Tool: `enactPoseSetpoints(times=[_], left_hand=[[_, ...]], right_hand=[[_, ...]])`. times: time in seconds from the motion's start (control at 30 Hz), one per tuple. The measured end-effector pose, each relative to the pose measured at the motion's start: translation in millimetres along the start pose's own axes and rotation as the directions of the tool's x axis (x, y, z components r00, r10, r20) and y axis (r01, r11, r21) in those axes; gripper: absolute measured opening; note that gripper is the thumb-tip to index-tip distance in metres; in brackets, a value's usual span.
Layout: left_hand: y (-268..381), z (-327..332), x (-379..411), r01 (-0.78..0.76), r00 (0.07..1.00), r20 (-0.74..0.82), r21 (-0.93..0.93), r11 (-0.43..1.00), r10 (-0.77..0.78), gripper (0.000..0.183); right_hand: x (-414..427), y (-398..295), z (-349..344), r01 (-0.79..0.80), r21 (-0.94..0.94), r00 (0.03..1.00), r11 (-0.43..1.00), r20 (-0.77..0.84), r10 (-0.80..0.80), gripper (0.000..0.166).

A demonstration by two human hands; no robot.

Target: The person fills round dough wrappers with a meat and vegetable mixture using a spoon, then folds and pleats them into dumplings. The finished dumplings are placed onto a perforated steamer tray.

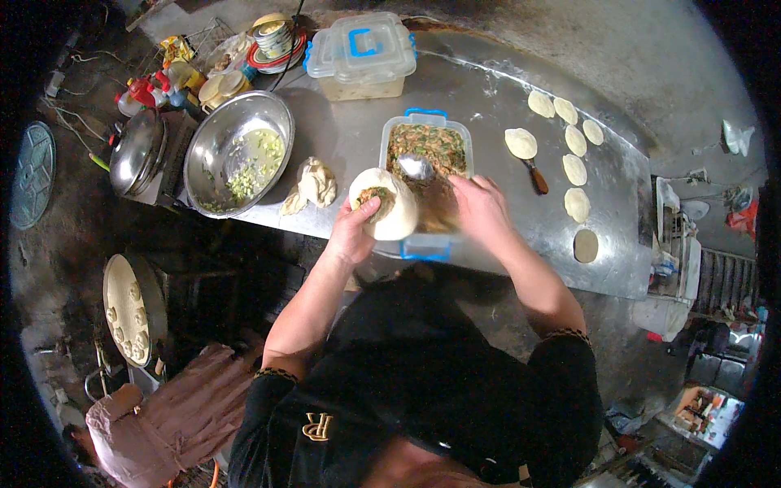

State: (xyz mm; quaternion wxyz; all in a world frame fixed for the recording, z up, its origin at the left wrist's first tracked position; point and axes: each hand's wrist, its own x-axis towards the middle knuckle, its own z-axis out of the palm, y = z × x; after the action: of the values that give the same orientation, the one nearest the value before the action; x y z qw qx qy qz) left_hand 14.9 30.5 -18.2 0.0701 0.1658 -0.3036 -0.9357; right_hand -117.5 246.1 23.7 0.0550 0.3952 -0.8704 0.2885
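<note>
My left hand (354, 232) cradles a round dough wrapper (396, 210), its thumb pressing beside a lump of minced filling (371, 198) on it. In my right hand (485, 204) is a metal spoon (416, 166), its bowl over the filling; the handle is mostly hidden by the fingers. Both hands are at the near part of a clear plastic tub (468, 143) with blue clips, which holds minced filling with green bits (427, 143). To the left, a crumpled lump of dough or pale cloth (314, 183) lies on the metal table; I cannot tell which.
Several flat dough rounds (575, 169) line the metal table (488, 232)'s right side. One round (520, 143) overlaps a brown-handled tool (538, 180). A steel bowl (201, 152) with chopped greens, a lidded tub (366, 55) and stacked bowls (274, 39) stand left. Buns sit in a round pan (122, 274).
</note>
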Motion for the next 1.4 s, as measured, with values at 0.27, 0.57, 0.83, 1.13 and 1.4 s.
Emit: enactPoseSetpoints(times=[0.27, 0.57, 0.83, 1.13, 1.4], left_hand=[[3.7, 19.3, -12.8, 0.124, 0.992, 0.029, -0.046, 0.991, -0.122, 0.043], [7.5, 40.6, -15.9, 0.118, 0.992, -0.060, 0.185, 0.976, -0.109, 0.039], [4.5, 51.7, -11.5, 0.082, 0.994, -0.111, 0.628, 0.774, -0.016, 0.042], [10.8, 52.7, 1.9, 0.145, 0.986, -0.051, 0.723, 0.676, -0.158, 0.045], [33.0, 67.2, 17.1, 0.260, 0.935, 0.074, 0.519, 0.814, -0.346, 0.040]], right_hand=[[26.1, -10.1, 36.7, -0.481, 0.580, 0.854, 0.658, 0.481, 0.200, 0.026], [34.4, -34.3, 17.7, -0.353, 0.622, 0.918, 0.700, 0.376, 0.129, 0.021], [31.6, -31.6, 9.4, 0.527, 0.388, 0.795, 0.756, 0.089, -0.600, 0.009], [45.5, -26.5, -9.7, 0.530, 0.250, 0.713, 0.810, 0.386, -0.586, 0.022], [83.9, -33.1, -39.7, -0.020, 0.330, 0.863, 0.944, 0.482, -0.150, 0.024]])
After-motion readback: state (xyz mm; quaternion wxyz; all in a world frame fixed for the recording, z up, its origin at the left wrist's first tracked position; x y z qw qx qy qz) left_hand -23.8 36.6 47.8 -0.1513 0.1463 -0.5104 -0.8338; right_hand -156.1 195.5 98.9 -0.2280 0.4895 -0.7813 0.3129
